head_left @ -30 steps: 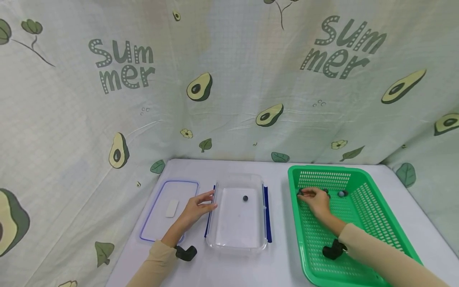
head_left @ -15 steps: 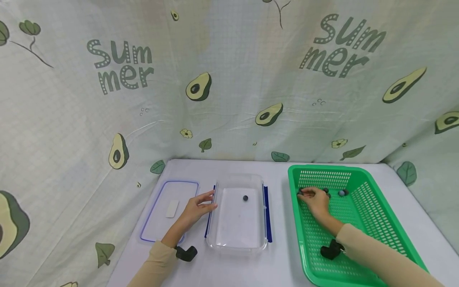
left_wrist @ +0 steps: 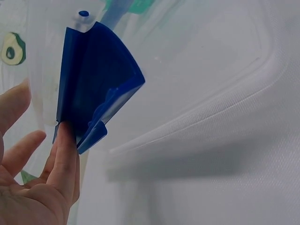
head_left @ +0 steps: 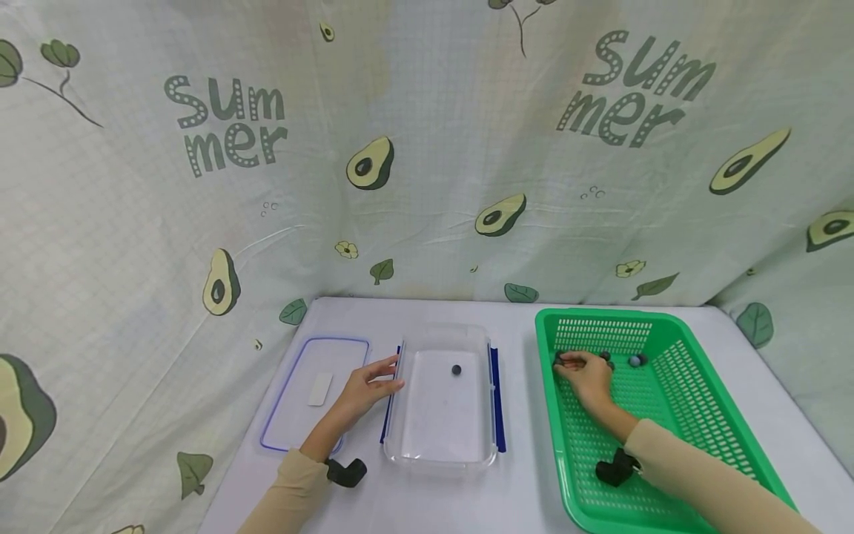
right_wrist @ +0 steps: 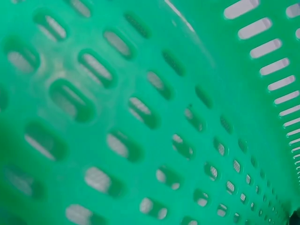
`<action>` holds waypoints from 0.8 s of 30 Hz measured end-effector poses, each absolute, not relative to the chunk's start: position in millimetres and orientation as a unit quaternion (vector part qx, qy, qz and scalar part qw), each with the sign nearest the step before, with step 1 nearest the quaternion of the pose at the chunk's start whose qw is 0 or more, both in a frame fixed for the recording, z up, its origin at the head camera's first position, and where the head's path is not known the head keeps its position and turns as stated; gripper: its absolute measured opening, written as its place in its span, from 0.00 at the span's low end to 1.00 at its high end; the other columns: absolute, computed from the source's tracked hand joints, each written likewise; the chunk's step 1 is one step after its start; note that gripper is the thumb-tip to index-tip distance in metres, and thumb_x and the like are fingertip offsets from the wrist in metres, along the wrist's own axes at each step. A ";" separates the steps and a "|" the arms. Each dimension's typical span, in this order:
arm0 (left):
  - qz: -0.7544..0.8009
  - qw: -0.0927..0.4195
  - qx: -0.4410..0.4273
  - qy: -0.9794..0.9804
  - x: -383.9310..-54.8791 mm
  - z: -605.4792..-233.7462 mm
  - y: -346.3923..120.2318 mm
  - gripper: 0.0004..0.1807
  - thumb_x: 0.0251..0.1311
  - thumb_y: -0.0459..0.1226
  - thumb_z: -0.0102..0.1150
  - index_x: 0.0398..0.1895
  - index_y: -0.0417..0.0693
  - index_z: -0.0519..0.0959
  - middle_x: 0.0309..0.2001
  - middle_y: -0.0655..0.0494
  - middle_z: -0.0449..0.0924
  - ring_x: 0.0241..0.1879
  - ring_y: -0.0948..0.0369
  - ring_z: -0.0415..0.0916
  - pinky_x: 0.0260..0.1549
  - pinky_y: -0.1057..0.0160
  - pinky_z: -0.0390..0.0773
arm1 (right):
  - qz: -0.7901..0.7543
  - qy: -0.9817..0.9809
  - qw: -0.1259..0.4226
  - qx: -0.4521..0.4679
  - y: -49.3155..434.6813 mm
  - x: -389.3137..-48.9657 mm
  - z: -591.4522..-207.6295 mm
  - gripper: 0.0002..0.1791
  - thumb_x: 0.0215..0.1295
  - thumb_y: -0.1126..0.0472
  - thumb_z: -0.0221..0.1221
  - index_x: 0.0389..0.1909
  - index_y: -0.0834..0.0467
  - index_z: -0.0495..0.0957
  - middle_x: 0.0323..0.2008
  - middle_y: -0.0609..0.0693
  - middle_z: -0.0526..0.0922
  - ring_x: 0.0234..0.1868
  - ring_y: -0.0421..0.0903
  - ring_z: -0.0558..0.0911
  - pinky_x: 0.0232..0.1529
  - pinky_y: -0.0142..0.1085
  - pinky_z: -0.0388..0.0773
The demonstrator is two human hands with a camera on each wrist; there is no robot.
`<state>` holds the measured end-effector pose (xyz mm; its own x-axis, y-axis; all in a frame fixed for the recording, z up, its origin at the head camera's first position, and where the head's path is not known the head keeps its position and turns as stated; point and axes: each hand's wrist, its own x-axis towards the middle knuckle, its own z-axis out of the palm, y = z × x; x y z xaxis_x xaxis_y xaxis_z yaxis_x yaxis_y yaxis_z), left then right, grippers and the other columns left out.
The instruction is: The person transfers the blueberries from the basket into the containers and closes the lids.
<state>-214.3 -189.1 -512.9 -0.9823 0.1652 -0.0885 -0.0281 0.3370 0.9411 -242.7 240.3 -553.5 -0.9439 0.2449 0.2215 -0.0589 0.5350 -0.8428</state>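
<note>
My left hand (head_left: 365, 389) rests at the left side of a clear plastic box (head_left: 443, 461), fingers extended. In the left wrist view its fingertips touch the box's blue latch flap (left_wrist: 101, 75), which hangs outward. One dark blueberry (head_left: 457, 369) lies inside the box. My right hand (head_left: 590, 380) reaches into the green basket (head_left: 567, 475), with thumb and fingers pinched at a dark blueberry (head_left: 558, 358) by the left wall. Several more blueberries (head_left: 635, 361) lie near the basket's far end. The right wrist view shows the basket's slotted wall (right_wrist: 154, 122); the right fingers are out of that view.
A clear lid with a blue rim (head_left: 280, 386) lies left of the box, with a white rectangular piece (head_left: 320, 389) on it. Another blue latch flap (head_left: 498, 400) sticks out on the box's right side. A printed curtain (head_left: 434, 148) hangs behind the white table (head_left: 520, 475).
My right forearm has shifted slightly left, while its fingers stay at the same spot in the basket. The left hand and the box have not moved.
</note>
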 end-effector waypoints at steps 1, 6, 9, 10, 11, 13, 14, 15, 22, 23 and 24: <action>0.574 0.082 0.042 0.813 -215.2 -515.2 -189.8 0.33 0.62 0.38 0.68 0.70 0.43 0.70 0.61 0.37 0.75 0.55 0.44 0.77 0.53 0.50 0.79 | 0.481 -0.860 0.159 -0.054 240.6 -242.3 -553.3 0.12 0.55 0.73 0.70 0.40 0.74 0.83 0.33 0.66 0.85 0.28 0.43 0.82 0.27 0.23 0.75; 0.575 0.082 0.043 0.813 -215.5 -516.7 -191.0 0.33 0.61 0.42 0.70 0.69 0.46 0.72 0.60 0.41 0.76 0.54 0.46 0.78 0.52 0.52 0.79 | 0.489 -0.856 0.152 -0.063 242.9 -241.2 -552.4 0.13 0.55 0.74 0.69 0.41 0.74 0.83 0.34 0.68 0.85 0.26 0.35 0.80 0.27 0.21 0.74; 0.574 0.083 0.040 0.813 -214.9 -515.6 -191.5 0.34 0.60 0.44 0.71 0.69 0.48 0.73 0.59 0.43 0.77 0.54 0.47 0.78 0.52 0.52 0.79 | 0.498 -0.851 0.151 -0.066 245.1 -241.0 -551.2 0.14 0.55 0.74 0.69 0.42 0.75 0.82 0.36 0.68 0.85 0.26 0.30 0.78 0.27 0.20 0.75; 0.574 0.084 0.040 0.813 -214.7 -515.5 -191.7 0.34 0.59 0.44 0.71 0.69 0.49 0.73 0.60 0.43 0.77 0.54 0.47 0.78 0.52 0.52 0.79 | 0.501 -0.850 0.151 -0.067 245.7 -240.8 -550.5 0.14 0.55 0.75 0.69 0.42 0.75 0.82 0.37 0.69 0.85 0.26 0.28 0.78 0.28 0.20 0.75; 0.576 0.085 0.038 0.812 -214.6 -515.2 -192.0 0.34 0.59 0.44 0.71 0.69 0.50 0.73 0.60 0.44 0.77 0.55 0.47 0.78 0.53 0.52 0.79 | 0.505 -0.847 0.151 -0.067 246.5 -240.6 -549.9 0.14 0.55 0.74 0.69 0.42 0.75 0.82 0.37 0.69 0.85 0.26 0.27 0.77 0.28 0.20 0.75; 0.577 0.085 0.036 0.811 -214.7 -515.1 -192.6 0.34 0.58 0.44 0.72 0.69 0.50 0.73 0.60 0.44 0.77 0.55 0.48 0.78 0.53 0.53 0.79 | 0.514 -0.841 0.153 -0.064 247.8 -240.8 -548.1 0.14 0.55 0.75 0.69 0.43 0.75 0.82 0.39 0.70 0.84 0.26 0.25 0.77 0.29 0.19 0.75; 0.577 0.084 0.036 0.812 -214.9 -514.9 -192.7 0.34 0.59 0.44 0.71 0.69 0.50 0.73 0.60 0.44 0.77 0.54 0.48 0.78 0.53 0.53 0.79 | 0.519 -0.838 0.155 -0.062 248.3 -240.6 -546.8 0.14 0.55 0.75 0.68 0.43 0.75 0.82 0.39 0.70 0.84 0.26 0.24 0.77 0.29 0.19 0.75; 0.577 0.083 0.037 0.812 -215.2 -514.7 -192.9 0.34 0.59 0.44 0.71 0.69 0.50 0.73 0.59 0.44 0.77 0.54 0.48 0.78 0.53 0.52 0.79 | 0.522 -0.836 0.158 -0.058 249.0 -240.5 -545.7 0.14 0.56 0.75 0.68 0.43 0.75 0.82 0.39 0.70 0.84 0.27 0.24 0.77 0.29 0.19 0.76; 0.581 0.078 0.038 0.809 -215.2 -514.2 -191.4 0.32 0.60 0.40 0.70 0.68 0.46 0.73 0.59 0.42 0.77 0.54 0.46 0.78 0.52 0.51 0.79 | 0.529 -0.834 0.155 -0.031 256.7 -237.7 -537.4 0.13 0.57 0.74 0.67 0.43 0.76 0.81 0.40 0.70 0.84 0.30 0.25 0.78 0.32 0.20 0.77; 0.583 0.078 0.036 0.808 -215.1 -514.3 -191.0 0.32 0.60 0.39 0.70 0.68 0.46 0.73 0.59 0.41 0.77 0.54 0.45 0.78 0.52 0.51 0.79 | 0.530 -0.833 0.153 -0.032 257.9 -237.3 -535.3 0.13 0.58 0.74 0.67 0.43 0.76 0.81 0.40 0.70 0.84 0.30 0.25 0.78 0.32 0.20 0.77; 0.583 0.077 0.035 0.808 -214.7 -514.1 -190.4 0.32 0.61 0.38 0.70 0.68 0.45 0.73 0.59 0.40 0.77 0.54 0.45 0.78 0.52 0.50 0.79 | 0.531 -0.833 0.151 -0.033 259.0 -237.0 -532.9 0.13 0.58 0.74 0.67 0.43 0.76 0.81 0.41 0.70 0.84 0.30 0.24 0.78 0.32 0.20 0.77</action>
